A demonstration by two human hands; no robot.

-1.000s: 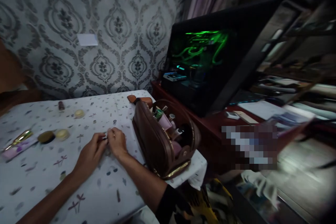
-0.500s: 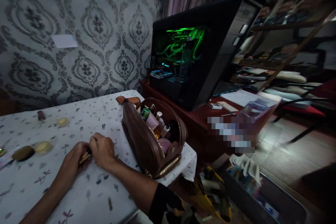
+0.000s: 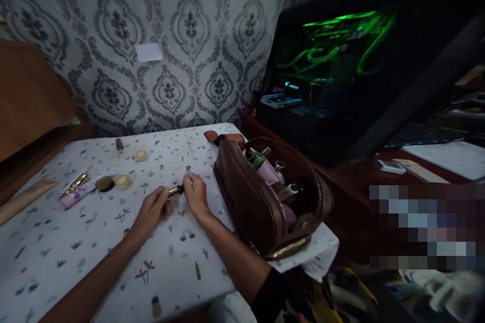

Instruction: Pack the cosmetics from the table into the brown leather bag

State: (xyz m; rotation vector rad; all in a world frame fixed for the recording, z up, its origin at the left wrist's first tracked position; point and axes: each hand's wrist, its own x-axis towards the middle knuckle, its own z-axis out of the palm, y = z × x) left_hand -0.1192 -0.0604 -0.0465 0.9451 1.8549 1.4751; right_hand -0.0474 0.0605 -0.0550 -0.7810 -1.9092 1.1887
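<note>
My left hand [image 3: 153,205] is closed around a small gold lipstick-like tube [image 3: 174,192], whose dark end points right. That dark end comes up against my right hand [image 3: 196,195], which has its fingers pinched together. What lies inside the right fingers is hidden. Just right of my right hand stands a brown makeup bag [image 3: 250,202], unzipped and packed with bottles and other cosmetics. A green-topped item [image 3: 256,160] and a pink one [image 3: 269,173] show in its mouth.
Left on the patterned tablecloth [image 3: 170,277] lie two round cream-coloured pots [image 3: 123,181], a dark oval item [image 3: 104,183], a purple-and-white packet [image 3: 76,196] and a small dark tube [image 3: 119,144]. A brown case [image 3: 235,139] sits behind the bag. A computer tower [image 3: 341,126] stands at right.
The view has swung left, so the bag and tower sit further right. My hands have opened a little gap, and more of the gold tube shows between them.
</note>
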